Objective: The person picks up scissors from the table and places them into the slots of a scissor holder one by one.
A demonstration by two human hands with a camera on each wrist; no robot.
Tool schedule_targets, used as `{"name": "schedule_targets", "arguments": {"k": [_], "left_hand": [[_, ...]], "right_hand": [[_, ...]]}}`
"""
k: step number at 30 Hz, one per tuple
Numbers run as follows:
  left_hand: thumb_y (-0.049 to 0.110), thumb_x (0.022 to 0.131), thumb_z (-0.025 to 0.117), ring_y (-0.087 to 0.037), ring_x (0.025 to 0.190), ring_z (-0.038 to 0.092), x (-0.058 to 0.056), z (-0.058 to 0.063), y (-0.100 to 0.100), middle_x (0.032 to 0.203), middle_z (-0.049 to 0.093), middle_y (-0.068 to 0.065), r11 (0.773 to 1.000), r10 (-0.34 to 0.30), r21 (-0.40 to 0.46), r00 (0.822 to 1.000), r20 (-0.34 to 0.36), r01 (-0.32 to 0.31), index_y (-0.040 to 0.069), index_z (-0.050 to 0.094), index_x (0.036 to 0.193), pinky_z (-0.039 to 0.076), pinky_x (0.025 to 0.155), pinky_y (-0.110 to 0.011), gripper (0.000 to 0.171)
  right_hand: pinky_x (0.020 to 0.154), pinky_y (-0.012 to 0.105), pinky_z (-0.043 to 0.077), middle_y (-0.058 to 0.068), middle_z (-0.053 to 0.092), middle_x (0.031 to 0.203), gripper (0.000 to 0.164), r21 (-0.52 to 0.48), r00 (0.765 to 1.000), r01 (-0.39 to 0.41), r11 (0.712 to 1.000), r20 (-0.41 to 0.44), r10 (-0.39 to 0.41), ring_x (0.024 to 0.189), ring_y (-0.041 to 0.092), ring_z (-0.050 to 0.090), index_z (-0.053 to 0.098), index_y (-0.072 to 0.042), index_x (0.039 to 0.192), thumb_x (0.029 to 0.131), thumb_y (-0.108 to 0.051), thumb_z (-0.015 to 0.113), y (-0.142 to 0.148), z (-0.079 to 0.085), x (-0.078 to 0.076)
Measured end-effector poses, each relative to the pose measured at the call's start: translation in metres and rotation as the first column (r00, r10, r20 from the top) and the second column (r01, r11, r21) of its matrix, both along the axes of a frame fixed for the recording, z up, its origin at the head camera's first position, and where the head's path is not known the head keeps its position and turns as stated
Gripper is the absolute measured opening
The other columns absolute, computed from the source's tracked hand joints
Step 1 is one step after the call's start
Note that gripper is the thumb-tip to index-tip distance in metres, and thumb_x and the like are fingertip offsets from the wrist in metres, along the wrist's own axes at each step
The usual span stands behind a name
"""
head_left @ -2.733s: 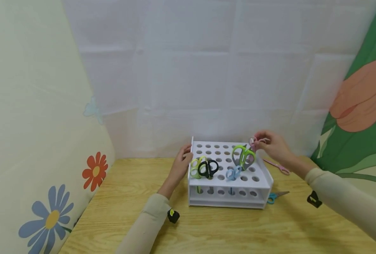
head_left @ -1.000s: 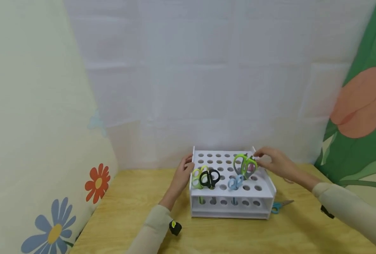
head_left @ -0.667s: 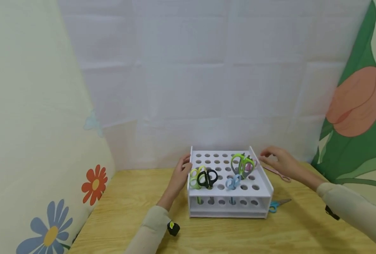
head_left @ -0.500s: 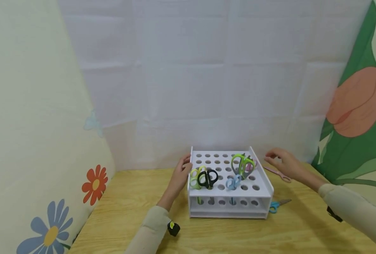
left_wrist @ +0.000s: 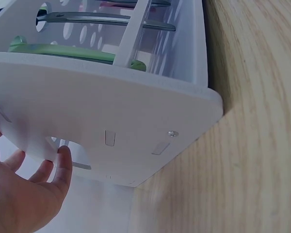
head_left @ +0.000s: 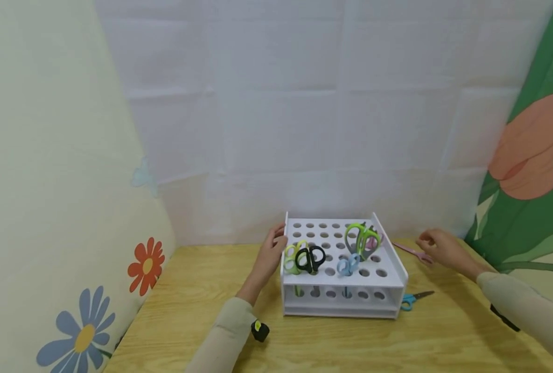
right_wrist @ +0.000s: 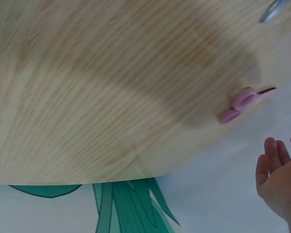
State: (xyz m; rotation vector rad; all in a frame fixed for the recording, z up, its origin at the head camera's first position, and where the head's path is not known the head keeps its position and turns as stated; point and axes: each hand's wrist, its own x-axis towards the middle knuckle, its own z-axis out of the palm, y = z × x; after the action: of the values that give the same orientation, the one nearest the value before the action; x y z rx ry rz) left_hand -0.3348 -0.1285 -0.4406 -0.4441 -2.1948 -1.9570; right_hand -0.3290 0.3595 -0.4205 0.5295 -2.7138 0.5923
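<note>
A white rack (head_left: 379,278) with rows of round holes stands on the wooden table. My left hand (head_left: 271,254) rests against its left side panel (left_wrist: 136,116); in the left wrist view the fingertips touch near the cut-out. Yellow-green scissors (head_left: 289,266), black scissors (head_left: 299,262), light-blue scissors (head_left: 348,265), large green-and-grey scissors (head_left: 362,239) and pink scissors (head_left: 376,239) stand handles-up in the holes. My right hand (head_left: 446,249) hovers without anything in it, fingers loosely bent, next to other pink scissors (head_left: 424,257) lying right of the rack.
Teal-handled scissors (head_left: 408,300) lie on the table (head_left: 332,344) by the rack's front right corner, blades pointing right. A white cloth (head_left: 276,129) hangs behind the table. Walls painted with flowers (head_left: 147,266) flank both sides.
My right hand has put the pink scissors into a hole at the rack's right, let go of them and moved right towards the lying pink pair. The left hand stays at the rack.
</note>
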Motion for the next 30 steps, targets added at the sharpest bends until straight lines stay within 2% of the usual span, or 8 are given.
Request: {"name": "schedule_targets", "arguments": {"k": [6,10,16,17,21,23,28,30], "left_hand": [[0.030,0.106,0.052,-0.033,0.127,0.052,0.001,0.001,0.000,0.145,0.051,-0.013,1.000,-0.007,-0.010,1.000,0.008,0.007,0.016,0.045,0.153,0.041,0.105,-0.052,0.050],[0.028,0.106,0.051,-0.033,0.126,0.053,0.004,0.005,0.002,0.144,0.051,-0.013,1.000,-0.011,-0.012,1.000,0.009,0.011,0.014,0.044,0.153,0.042,0.104,-0.052,0.049],[0.022,0.107,0.051,-0.037,0.127,0.052,0.004,0.004,0.000,0.146,0.050,-0.018,1.000,-0.009,-0.004,1.000,0.020,0.009,0.012,0.043,0.154,0.041,0.105,-0.054,0.049],[0.024,0.107,0.051,-0.036,0.126,0.052,0.000,0.000,0.000,0.146,0.050,-0.017,1.000,-0.005,-0.004,1.000,0.018,0.005,0.014,0.044,0.154,0.041,0.104,-0.053,0.049],[0.027,0.106,0.052,-0.034,0.124,0.053,0.002,-0.002,0.000,0.144,0.051,-0.014,1.000,0.003,0.005,1.000,0.002,-0.003,0.016,0.045,0.153,0.041,0.104,-0.052,0.048],[0.026,0.106,0.051,-0.034,0.123,0.053,0.002,-0.002,0.000,0.144,0.052,-0.014,1.000,0.003,0.003,1.000,-0.007,-0.003,0.015,0.046,0.152,0.041,0.104,-0.051,0.048],[0.024,0.107,0.050,-0.034,0.123,0.053,0.002,-0.001,0.001,0.144,0.052,-0.014,1.000,0.002,-0.004,1.000,-0.012,-0.002,0.011,0.044,0.153,0.041,0.104,-0.050,0.048],[0.023,0.107,0.049,-0.034,0.124,0.053,0.002,0.000,0.001,0.144,0.051,-0.015,1.000,0.001,-0.003,1.000,-0.012,-0.001,0.009,0.042,0.153,0.041,0.104,-0.051,0.049]], "right_hand": [[0.076,0.059,0.052,0.020,0.069,0.093,0.017,0.036,1.000,0.008,0.999,-0.003,-0.008,0.088,0.042,0.064,0.070,0.008,0.095,0.097,-0.008,0.067,0.017,-0.015,-0.003],[0.080,0.062,0.049,0.032,0.065,0.100,0.030,0.057,0.995,0.058,0.997,0.075,-0.062,0.094,0.050,0.062,0.064,0.016,0.103,0.099,-0.014,0.065,0.023,-0.023,-0.002],[0.078,0.061,0.050,0.034,0.064,0.098,0.041,0.095,0.985,0.105,0.990,0.131,-0.117,0.090,0.049,0.062,0.060,0.021,0.106,0.100,-0.019,0.065,0.024,-0.038,-0.009],[0.079,0.062,0.050,0.036,0.063,0.100,0.043,0.103,0.982,0.117,0.988,0.136,-0.130,0.092,0.051,0.061,0.059,0.022,0.108,0.100,-0.020,0.065,0.024,-0.039,-0.009],[0.084,0.070,0.045,0.044,0.056,0.115,0.051,0.132,0.961,0.173,0.976,0.194,-0.197,0.106,0.061,0.054,0.055,0.024,0.120,0.103,-0.024,0.057,0.020,-0.037,-0.006],[0.081,0.069,0.045,0.041,0.058,0.113,0.047,0.142,0.948,0.190,0.972,0.230,-0.219,0.103,0.059,0.055,0.059,0.020,0.116,0.104,-0.026,0.053,0.020,-0.037,-0.005],[0.066,0.058,0.048,0.024,0.062,0.092,0.038,0.127,0.931,0.215,0.968,0.272,-0.242,0.081,0.039,0.059,0.065,0.008,0.094,0.105,-0.025,0.050,0.019,-0.036,-0.004],[0.066,0.058,0.048,0.024,0.062,0.091,0.039,0.122,0.930,0.229,0.966,0.265,-0.254,0.081,0.038,0.059,0.065,0.009,0.094,0.105,-0.025,0.050,0.018,-0.036,-0.003]]}}
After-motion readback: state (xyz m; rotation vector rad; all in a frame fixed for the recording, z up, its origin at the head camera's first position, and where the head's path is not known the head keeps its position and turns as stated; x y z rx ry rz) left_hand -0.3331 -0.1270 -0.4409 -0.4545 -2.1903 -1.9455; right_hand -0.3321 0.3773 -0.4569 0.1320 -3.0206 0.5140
